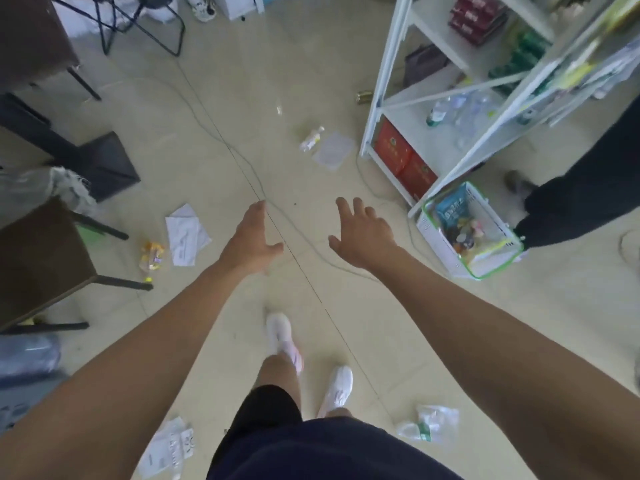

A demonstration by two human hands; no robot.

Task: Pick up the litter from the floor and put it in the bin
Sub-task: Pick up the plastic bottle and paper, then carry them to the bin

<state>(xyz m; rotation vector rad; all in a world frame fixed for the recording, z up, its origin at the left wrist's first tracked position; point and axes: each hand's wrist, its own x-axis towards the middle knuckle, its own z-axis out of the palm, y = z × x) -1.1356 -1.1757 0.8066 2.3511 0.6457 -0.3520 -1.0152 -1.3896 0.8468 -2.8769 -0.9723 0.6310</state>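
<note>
Both my arms reach forward over the tiled floor. My left hand (251,235) and my right hand (360,233) are open and hold nothing. Litter lies scattered: white paper sheets (185,233) and a yellow wrapper (152,256) at the left, a small plastic bottle (311,138) beside a paper sheet (334,150) ahead, a crushed clear bottle (429,424) by my right foot, and a white wrapper (171,445) at the bottom left. A white bin basket with a green rim (433,233) stands at the right and holds wrappers.
A white metal shelf (388,84) with boxes and bottles stands at the right, a can (363,97) beside it. Dark tables and chair legs (104,230) line the left. A thin cable (242,161) runs across the floor. Another person's dark-clad leg (571,202) is at the right.
</note>
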